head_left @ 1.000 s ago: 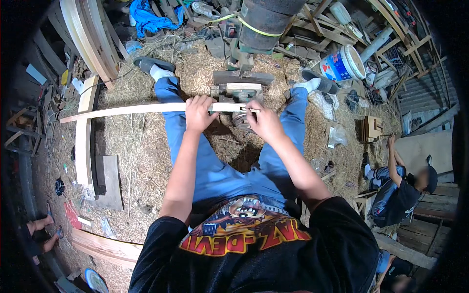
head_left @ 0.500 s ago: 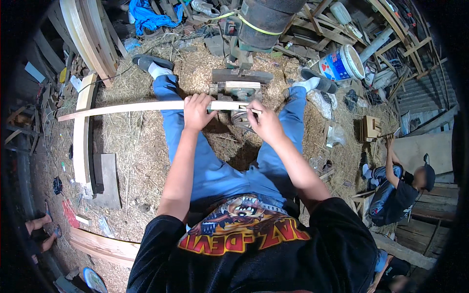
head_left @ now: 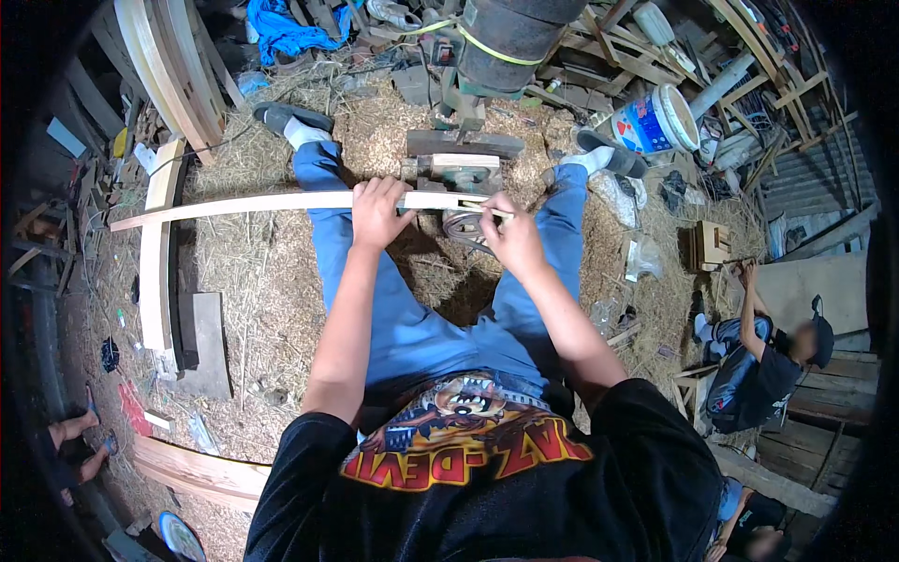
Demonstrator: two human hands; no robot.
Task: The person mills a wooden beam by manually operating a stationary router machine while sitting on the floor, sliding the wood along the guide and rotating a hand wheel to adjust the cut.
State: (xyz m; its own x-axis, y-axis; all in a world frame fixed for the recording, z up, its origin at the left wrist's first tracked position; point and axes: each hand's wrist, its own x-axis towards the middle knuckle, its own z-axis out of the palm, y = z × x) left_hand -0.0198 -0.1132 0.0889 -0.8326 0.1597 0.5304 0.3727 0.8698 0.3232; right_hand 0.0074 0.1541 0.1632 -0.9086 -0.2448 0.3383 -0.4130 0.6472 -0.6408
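A long, pale wooden strip (head_left: 272, 202) runs crosswise in front of me, its left part over an upright-lying plank (head_left: 157, 244). My left hand (head_left: 377, 214) is closed over the strip near its right end, fingers on the far edge and thumb on the near side. At that end, which looks notched, my right hand (head_left: 513, 236) pinches a thin, pale stick (head_left: 500, 214), perhaps a pencil; its kind is too small to make out. Beneath the strip's end are a small machine with a wooden block (head_left: 465, 162) and a round metal part (head_left: 461, 225).
Ahead stands a dark drum (head_left: 510, 47) with a yellow band. A white-and-blue bucket (head_left: 655, 120) lies tilted at the right. Curved boards (head_left: 169, 75) lean at the far left. A co-worker (head_left: 773, 361) sits at the right, handling a wooden piece (head_left: 712, 245). Shavings cover the floor.
My right hand has shifted slightly to the right along the strip's end, uncovering more of the notch. My left hand and the strip have hardly moved.
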